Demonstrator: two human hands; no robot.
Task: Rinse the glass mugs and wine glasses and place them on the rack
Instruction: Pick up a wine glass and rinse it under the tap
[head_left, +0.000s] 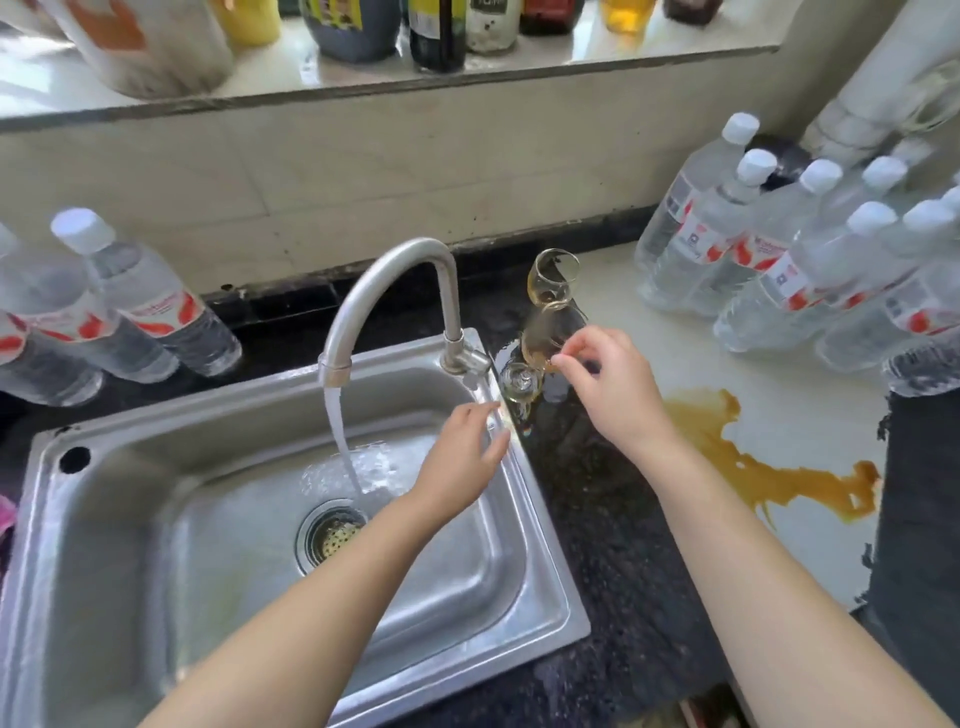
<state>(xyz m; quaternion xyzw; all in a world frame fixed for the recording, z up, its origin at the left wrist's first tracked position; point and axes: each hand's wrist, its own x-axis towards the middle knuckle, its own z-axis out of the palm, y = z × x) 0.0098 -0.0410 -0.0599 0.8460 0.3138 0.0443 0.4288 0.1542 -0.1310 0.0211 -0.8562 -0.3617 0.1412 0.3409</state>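
Three wine glasses stand on the dark wet counter right of the tap: a far one (553, 275) with amber residue, a blurred middle one (540, 340) holding amber liquid, and a small clear one (519, 383) by the sink rim. My right hand (613, 389) pinches the middle glass's edge between thumb and forefinger. Over the sink's right side my left hand (462, 462) hovers with fingers apart and nothing in it, close to the rim. Water runs from the curved tap (384, 291) into the steel sink (156, 519). No rack or mug shows.
Several capped water bottles lie at the right (779, 249) and two at the left (135, 301). An amber spill (753, 467) spreads on the pale counter. Bottles and jars line the ledge above (436, 36). The drain strainer (332, 535) sits mid-basin.
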